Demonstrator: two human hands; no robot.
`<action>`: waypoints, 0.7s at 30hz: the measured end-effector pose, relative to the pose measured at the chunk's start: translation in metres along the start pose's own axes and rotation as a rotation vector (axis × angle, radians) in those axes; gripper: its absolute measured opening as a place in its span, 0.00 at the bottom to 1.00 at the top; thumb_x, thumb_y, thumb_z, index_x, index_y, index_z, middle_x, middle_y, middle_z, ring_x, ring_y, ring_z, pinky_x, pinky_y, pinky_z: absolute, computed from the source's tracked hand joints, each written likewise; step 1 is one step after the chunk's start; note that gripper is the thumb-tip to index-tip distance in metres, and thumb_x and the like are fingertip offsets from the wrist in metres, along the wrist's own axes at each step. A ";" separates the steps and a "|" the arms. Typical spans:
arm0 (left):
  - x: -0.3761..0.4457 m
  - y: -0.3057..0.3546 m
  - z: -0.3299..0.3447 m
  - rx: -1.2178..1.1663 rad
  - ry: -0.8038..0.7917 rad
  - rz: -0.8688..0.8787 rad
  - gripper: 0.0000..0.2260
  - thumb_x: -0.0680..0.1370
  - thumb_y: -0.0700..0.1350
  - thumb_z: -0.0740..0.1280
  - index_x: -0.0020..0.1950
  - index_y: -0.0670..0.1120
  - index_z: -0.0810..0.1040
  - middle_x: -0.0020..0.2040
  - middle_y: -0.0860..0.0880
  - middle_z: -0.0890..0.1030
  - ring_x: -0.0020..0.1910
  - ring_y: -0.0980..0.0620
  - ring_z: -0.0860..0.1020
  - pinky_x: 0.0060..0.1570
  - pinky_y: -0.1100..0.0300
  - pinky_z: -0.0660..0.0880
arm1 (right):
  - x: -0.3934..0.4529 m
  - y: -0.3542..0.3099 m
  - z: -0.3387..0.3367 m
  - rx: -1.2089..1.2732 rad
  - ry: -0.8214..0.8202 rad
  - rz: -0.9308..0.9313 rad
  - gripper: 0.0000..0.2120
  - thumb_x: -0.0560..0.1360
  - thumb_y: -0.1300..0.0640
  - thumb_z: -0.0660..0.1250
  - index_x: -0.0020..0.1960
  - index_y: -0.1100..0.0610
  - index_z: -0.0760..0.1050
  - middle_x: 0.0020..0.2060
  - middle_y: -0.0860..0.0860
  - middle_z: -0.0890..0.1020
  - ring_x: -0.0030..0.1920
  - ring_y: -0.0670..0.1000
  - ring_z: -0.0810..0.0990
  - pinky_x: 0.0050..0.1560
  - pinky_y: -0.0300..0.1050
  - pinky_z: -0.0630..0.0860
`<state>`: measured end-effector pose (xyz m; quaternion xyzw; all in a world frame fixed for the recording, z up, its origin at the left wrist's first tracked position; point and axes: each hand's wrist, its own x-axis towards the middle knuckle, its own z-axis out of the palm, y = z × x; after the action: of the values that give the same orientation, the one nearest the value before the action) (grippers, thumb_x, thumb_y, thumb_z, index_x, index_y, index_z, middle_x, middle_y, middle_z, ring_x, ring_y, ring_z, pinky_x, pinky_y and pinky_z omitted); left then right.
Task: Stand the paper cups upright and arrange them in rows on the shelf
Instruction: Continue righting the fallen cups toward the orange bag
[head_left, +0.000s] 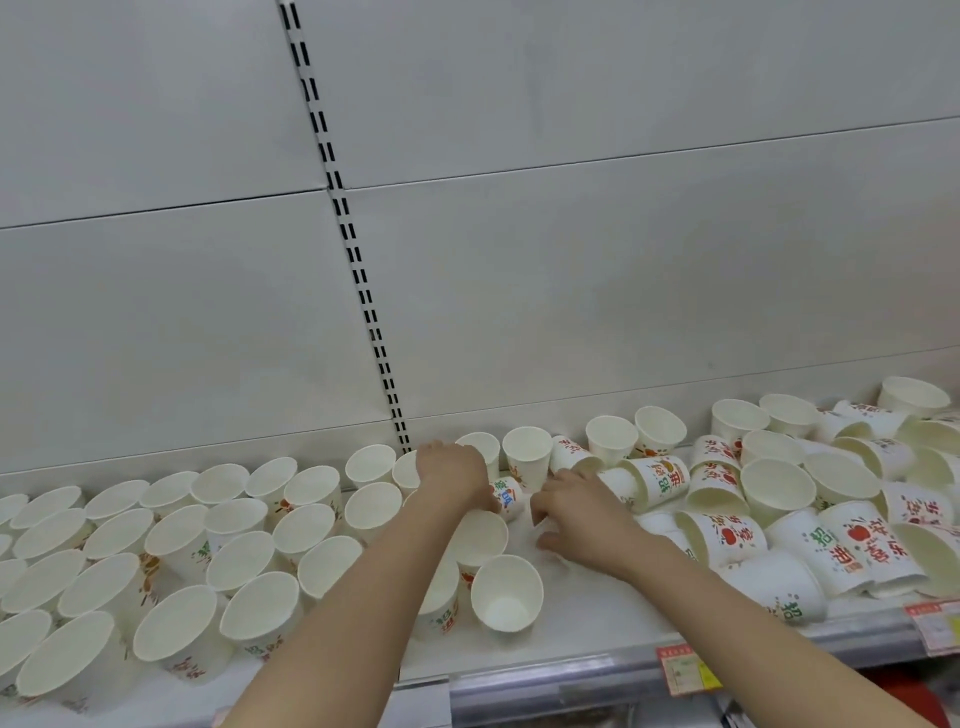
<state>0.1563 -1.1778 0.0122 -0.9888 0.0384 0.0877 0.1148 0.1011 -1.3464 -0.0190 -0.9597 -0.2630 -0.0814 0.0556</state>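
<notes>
Reaching into the middle of the shelf (597, 631), I have both hands down among the paper cups. My left hand (452, 475) is far in, its fingers curled over a small tipped cup (508, 496) with blue and green print; it seems to be gripping that cup, though the fingertips are hidden behind the knuckles. My right hand (576, 512) lies just right of it with fingers bent toward a white cup (543, 525) lying on the shelf; I cannot tell whether those fingers have closed on it or only touch it.

To the left, the upright cups (208, 540) already stand in rough rows from near edge to far wall. To the right, the fallen cups (810, 525) lie in a heap on their sides, some nested, printed with red and green characters. One more cup (506, 592) stands tilted, mouth toward me, just near of my hands. So I judge the job a bit over half done, with the right side left.

These cups look very light and thin-walled. I expect them to crush under a hard squeeze and to skate on the smooth shelf if nudged. I would take each one around the rim or upper wall, where the rolled edge is stiffest, with a gentle pinch. Nested ones may need a twist to separate. Setting a cup down carelessly could topple its neighbours, since the rows stand close together.
</notes>
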 end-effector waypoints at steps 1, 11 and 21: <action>0.002 0.001 0.002 -0.008 -0.006 -0.004 0.31 0.70 0.64 0.70 0.65 0.47 0.72 0.61 0.46 0.78 0.63 0.45 0.72 0.55 0.56 0.66 | -0.005 0.001 0.001 0.046 0.073 0.017 0.08 0.71 0.50 0.68 0.47 0.52 0.78 0.45 0.49 0.80 0.51 0.52 0.73 0.54 0.46 0.64; 0.008 0.004 0.008 -0.117 0.106 -0.060 0.31 0.68 0.55 0.74 0.64 0.45 0.66 0.58 0.45 0.78 0.61 0.44 0.70 0.56 0.54 0.66 | -0.043 -0.006 0.044 0.218 0.346 0.078 0.06 0.66 0.49 0.70 0.37 0.49 0.75 0.33 0.42 0.76 0.39 0.48 0.74 0.44 0.40 0.62; -0.007 -0.001 0.013 -0.080 0.251 -0.213 0.19 0.73 0.60 0.70 0.56 0.48 0.78 0.52 0.50 0.81 0.52 0.50 0.79 0.42 0.60 0.67 | -0.047 -0.005 0.051 0.187 0.440 0.066 0.04 0.67 0.53 0.70 0.38 0.52 0.76 0.35 0.45 0.77 0.40 0.50 0.74 0.44 0.42 0.63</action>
<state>0.1472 -1.1735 0.0017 -0.9942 -0.0559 -0.0478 0.0783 0.0647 -1.3579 -0.0775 -0.9176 -0.2195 -0.2619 0.2030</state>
